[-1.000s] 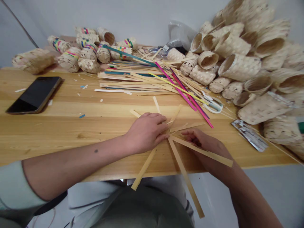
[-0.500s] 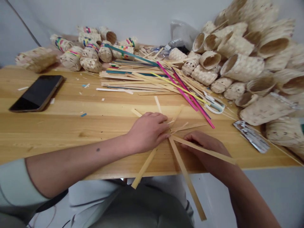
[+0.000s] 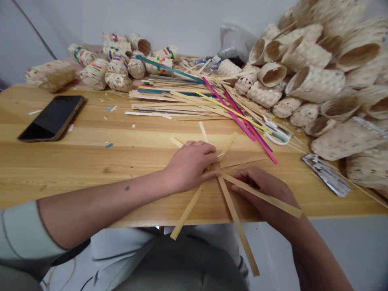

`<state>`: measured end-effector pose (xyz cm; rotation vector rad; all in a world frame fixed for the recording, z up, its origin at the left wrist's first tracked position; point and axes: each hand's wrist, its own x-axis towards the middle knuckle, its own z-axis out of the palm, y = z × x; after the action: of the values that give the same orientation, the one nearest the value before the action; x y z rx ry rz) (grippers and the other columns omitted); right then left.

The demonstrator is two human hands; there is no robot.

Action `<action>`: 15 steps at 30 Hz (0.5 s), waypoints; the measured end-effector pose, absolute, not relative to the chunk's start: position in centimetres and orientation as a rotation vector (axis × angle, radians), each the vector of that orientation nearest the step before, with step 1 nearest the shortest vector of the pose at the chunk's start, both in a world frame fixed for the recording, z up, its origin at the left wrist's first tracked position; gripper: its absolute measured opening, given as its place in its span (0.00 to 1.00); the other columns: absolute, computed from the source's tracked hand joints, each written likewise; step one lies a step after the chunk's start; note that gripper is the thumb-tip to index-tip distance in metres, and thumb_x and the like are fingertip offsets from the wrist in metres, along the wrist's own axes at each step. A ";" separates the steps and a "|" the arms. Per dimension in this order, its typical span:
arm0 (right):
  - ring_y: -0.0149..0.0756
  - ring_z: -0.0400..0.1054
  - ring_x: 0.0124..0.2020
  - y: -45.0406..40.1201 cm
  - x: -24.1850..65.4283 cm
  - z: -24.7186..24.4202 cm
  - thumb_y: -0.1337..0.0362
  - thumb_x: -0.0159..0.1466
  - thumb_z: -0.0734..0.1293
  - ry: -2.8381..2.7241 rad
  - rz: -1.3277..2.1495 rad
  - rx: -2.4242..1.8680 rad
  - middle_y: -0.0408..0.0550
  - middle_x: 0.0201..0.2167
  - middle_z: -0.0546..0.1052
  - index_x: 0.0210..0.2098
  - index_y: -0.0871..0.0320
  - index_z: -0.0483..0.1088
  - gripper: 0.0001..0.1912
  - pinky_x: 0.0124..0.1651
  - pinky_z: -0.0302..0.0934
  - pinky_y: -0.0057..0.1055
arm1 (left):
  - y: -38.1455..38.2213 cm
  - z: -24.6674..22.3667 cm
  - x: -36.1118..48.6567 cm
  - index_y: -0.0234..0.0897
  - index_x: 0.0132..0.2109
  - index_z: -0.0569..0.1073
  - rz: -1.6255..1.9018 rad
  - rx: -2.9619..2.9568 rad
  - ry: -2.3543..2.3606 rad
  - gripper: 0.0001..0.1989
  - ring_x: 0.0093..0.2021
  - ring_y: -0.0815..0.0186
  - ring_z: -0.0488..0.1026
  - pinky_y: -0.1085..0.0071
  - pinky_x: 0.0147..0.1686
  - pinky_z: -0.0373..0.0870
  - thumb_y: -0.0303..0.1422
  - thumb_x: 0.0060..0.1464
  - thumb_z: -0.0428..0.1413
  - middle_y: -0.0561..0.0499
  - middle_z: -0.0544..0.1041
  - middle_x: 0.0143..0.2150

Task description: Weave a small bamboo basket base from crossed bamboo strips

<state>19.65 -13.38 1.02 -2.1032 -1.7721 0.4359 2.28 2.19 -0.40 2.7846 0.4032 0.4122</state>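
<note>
Pale bamboo strips (image 3: 239, 220) cross at a centre near the table's front edge and spread out like a star. My left hand (image 3: 194, 166) lies over the left part of the crossing, its fingers curled round and pressed on the strips. To the right, my right hand (image 3: 260, 188) has its thumb and fingers closed around a strip (image 3: 266, 196) that runs from the centre towards my right wrist. The fingertips of my right hand are partly behind that strip. A small curved piece shows between the left thumb and fingers.
Behind the hands lies a pile of loose plain and coloured strips (image 3: 182, 99). Woven tubes (image 3: 315, 85) are heaped at the right, with smaller ones (image 3: 93, 74) at the back left. A phone (image 3: 53, 117) lies left on the table (image 3: 75, 169); a silvery packet (image 3: 325, 173) lies right.
The view has shifted slightly, moving everything a little to the right. My left fingers have parted a little from the centre, where more of the crossing shows. My right hand keeps nearly the same pose.
</note>
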 end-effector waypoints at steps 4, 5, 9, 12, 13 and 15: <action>0.39 0.70 0.39 -13.6 19.8 0.3 0.53 0.63 0.66 -1.800 0.294 -2.038 0.43 0.36 0.75 0.37 0.51 0.72 0.10 0.39 0.61 0.34 | 2.2 -0.4 2.1 0.39 0.48 0.75 0.410 2.816 0.370 0.17 0.52 0.56 0.70 0.59 0.49 0.65 0.45 0.59 0.54 0.46 0.74 0.50; 0.39 0.69 0.39 -13.6 19.9 0.1 0.53 0.64 0.66 -1.816 0.270 -2.009 0.43 0.36 0.75 0.37 0.52 0.73 0.10 0.39 0.61 0.34 | 2.2 -0.4 2.1 0.39 0.48 0.75 0.403 2.821 0.362 0.17 0.52 0.56 0.70 0.59 0.50 0.65 0.45 0.59 0.54 0.46 0.74 0.50; 0.38 0.69 0.37 -13.4 20.1 0.0 0.55 0.65 0.65 -1.851 0.281 -1.899 0.44 0.34 0.75 0.34 0.53 0.75 0.11 0.40 0.61 0.35 | 2.3 -0.3 2.0 0.39 0.49 0.75 0.385 2.824 0.349 0.17 0.52 0.57 0.70 0.60 0.50 0.65 0.44 0.59 0.55 0.46 0.74 0.51; 0.37 0.69 0.36 -13.1 20.2 0.2 0.55 0.65 0.64 -1.807 0.382 -1.906 0.44 0.32 0.75 0.31 0.52 0.76 0.12 0.38 0.60 0.34 | 2.3 -0.3 2.0 0.39 0.48 0.75 0.390 2.812 0.346 0.17 0.52 0.57 0.70 0.60 0.50 0.65 0.44 0.59 0.55 0.46 0.74 0.51; 0.37 0.69 0.35 -13.1 20.2 0.3 0.55 0.65 0.64 -1.789 0.412 -1.910 0.43 0.32 0.75 0.31 0.52 0.76 0.12 0.37 0.60 0.34 | 2.4 -0.3 2.0 0.39 0.48 0.75 0.393 2.806 0.348 0.17 0.52 0.57 0.70 0.60 0.50 0.65 0.44 0.59 0.55 0.46 0.74 0.51; 0.37 0.69 0.35 -12.9 20.3 0.3 0.55 0.65 0.63 -1.759 0.461 -1.909 0.43 0.32 0.75 0.32 0.51 0.77 0.12 0.37 0.60 0.34 | 2.4 -0.3 2.0 0.39 0.47 0.75 0.398 2.797 0.358 0.17 0.52 0.57 0.70 0.60 0.49 0.65 0.45 0.58 0.55 0.46 0.74 0.51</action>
<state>20.33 -12.93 0.30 -1.9093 -1.7593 0.4605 2.03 2.39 -0.33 2.7974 0.3583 0.3976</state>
